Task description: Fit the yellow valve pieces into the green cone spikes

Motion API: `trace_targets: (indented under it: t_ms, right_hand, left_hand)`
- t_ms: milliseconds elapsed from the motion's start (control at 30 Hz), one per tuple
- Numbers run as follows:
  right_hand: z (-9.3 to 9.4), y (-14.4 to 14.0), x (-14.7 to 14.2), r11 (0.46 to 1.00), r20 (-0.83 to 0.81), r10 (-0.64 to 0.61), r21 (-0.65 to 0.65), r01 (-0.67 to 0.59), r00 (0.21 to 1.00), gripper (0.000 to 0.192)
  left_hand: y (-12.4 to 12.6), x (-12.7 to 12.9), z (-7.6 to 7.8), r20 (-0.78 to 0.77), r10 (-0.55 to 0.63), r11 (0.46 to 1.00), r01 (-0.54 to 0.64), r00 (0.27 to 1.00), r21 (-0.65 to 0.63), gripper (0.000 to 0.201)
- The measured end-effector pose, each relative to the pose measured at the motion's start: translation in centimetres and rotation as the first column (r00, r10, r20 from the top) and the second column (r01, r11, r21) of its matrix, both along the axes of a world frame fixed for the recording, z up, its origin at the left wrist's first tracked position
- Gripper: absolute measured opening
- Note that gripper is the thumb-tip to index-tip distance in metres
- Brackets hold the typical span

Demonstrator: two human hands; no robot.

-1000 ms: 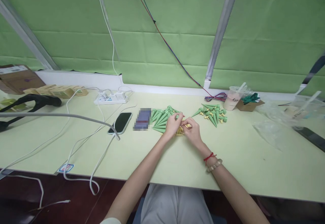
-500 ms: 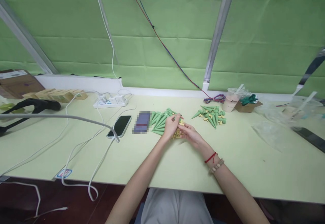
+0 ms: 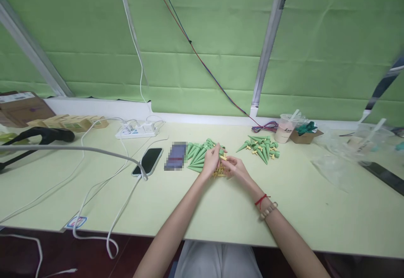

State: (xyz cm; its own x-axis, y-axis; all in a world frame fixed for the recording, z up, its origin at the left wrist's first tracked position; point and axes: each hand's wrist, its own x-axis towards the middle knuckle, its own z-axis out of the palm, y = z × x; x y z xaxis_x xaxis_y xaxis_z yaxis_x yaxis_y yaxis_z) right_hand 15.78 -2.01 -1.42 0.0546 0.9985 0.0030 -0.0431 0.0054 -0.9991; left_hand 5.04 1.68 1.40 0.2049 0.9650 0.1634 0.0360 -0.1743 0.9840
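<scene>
My left hand (image 3: 211, 161) is closed on a green plastic spike, mostly hidden by the fingers. Its end points toward my right hand (image 3: 236, 168), which pinches a small yellow valve piece (image 3: 223, 158) against that end. Whether the two parts are joined cannot be seen. Beside my left hand lies a pile of green cone-shaped spikes (image 3: 198, 152). Loose yellow pieces (image 3: 219, 172) are heaped beneath both hands. Farther right is a second group of green spikes (image 3: 263, 148), with yellow pieces at their ends.
Left of the pile lie a blurred purple item (image 3: 176, 156) and a phone (image 3: 148, 161). White cables (image 3: 94, 185) loop across the left side near a power strip (image 3: 137, 131). A drink cup (image 3: 284, 128), small carton (image 3: 304, 136) and plastic bag (image 3: 330, 170) stand or lie right.
The view has tilted slightly upward, so the table sits lower. My hands stay together over the pile, and the right fingers have shifted a little around the yellow piece.
</scene>
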Motion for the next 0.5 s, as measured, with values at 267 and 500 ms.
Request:
trace_targets:
  t_ms: [267,500]
  right_hand:
    - [0.14,-0.27,-0.58,0.982,-0.459,0.051,-0.140,-0.129,0.887,0.026]
    - [0.10,-0.33,-0.25,0.986,-0.432,0.056,-0.119,-0.118,0.900,0.023]
  left_hand:
    - [0.54,-0.78,0.01,-0.062,0.024,0.996,-0.019,0.998,0.087,0.049]
    - [0.49,-0.64,-0.61,-0.107,0.024,0.993,-0.012,0.994,0.115,0.045]
